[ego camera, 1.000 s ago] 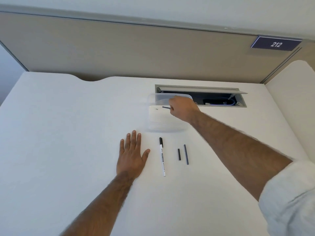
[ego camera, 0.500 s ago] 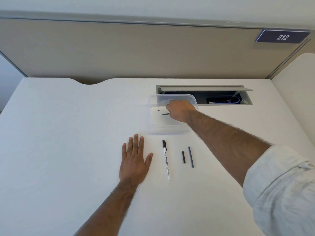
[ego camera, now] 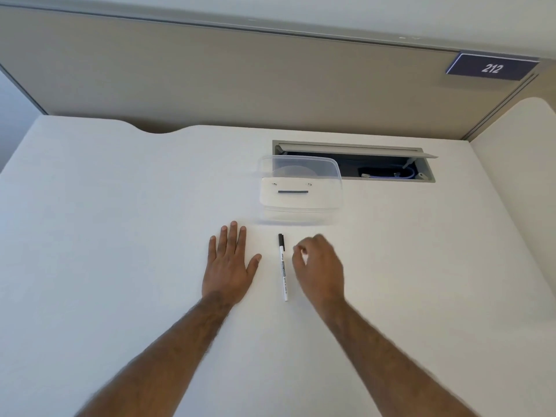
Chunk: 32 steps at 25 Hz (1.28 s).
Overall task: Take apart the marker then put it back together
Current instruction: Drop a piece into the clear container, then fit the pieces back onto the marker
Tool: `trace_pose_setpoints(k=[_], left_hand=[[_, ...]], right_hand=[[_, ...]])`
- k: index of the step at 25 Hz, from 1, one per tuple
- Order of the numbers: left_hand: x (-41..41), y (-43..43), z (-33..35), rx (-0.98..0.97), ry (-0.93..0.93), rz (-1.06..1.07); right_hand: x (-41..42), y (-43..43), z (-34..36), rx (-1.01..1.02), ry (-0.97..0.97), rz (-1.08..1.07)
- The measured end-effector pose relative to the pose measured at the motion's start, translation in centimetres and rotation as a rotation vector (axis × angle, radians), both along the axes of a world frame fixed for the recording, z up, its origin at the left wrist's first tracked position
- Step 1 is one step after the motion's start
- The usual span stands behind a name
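Note:
A white marker barrel with a black end lies lengthwise on the white desk between my hands. My left hand rests flat on the desk to its left, fingers spread, holding nothing. My right hand hovers just right of the barrel, blurred, fingers loosely curled with nothing seen in them. It covers the spot where two short dark marker pieces lay, so they are hidden. A thin dark rod lies crosswise inside a clear plastic container just beyond the barrel.
Behind the container an open cable hatch is sunk into the desk, with cables inside. A beige partition bounds the far edge and carries a "212" sign. Another white desk surface adjoins on the right.
My right hand left the dark rod in the container and pulled back toward me, now over the two dark pieces beside the barrel. My left hand stayed flat.

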<state>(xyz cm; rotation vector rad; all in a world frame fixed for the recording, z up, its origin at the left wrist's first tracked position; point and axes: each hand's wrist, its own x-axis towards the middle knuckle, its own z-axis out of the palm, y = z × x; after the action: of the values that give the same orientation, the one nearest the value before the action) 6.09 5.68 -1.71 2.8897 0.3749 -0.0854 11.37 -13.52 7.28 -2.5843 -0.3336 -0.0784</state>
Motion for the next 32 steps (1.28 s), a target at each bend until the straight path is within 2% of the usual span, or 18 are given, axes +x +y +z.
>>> trace_pose_setpoints(k=[3,8,15,19,25,28,32], left_hand=[[-0.3,-0.2,0.3,-0.031,0.013,-0.007],[-3.1,-1.5,1.0,-0.075,0.021,-0.026],[-3.1,-1.9,3.1,-0.207,-0.061,-0.087],[-2.6,-2.7,3.6,-0.211,-0.096,-0.224],[-1.7,-3.6,4.5,-0.203,-0.170,-0.291],[-1.2,-3.6,4.6,-0.157,-0.230,-0.366],[-0.4,-3.3,4.7,-0.131,-0.214,-0.428]], right_hand=[[-2.7,0.3,-2.0,-0.180,0.269,0.021],[-2.9,1.7,-2.0,-0.222,0.384,-0.017],[-2.7,2.2,-2.0,-0.221,0.349,-0.024],[-2.8,2.2,-2.2,-0.213,0.325,-0.015],[-2.9,2.2,-2.6,-0.212,0.271,-0.030],[-3.1,1.8,-2.3,-0.194,0.179,0.039],[-2.8,1.1,-1.6,-0.208,0.049,0.185]])
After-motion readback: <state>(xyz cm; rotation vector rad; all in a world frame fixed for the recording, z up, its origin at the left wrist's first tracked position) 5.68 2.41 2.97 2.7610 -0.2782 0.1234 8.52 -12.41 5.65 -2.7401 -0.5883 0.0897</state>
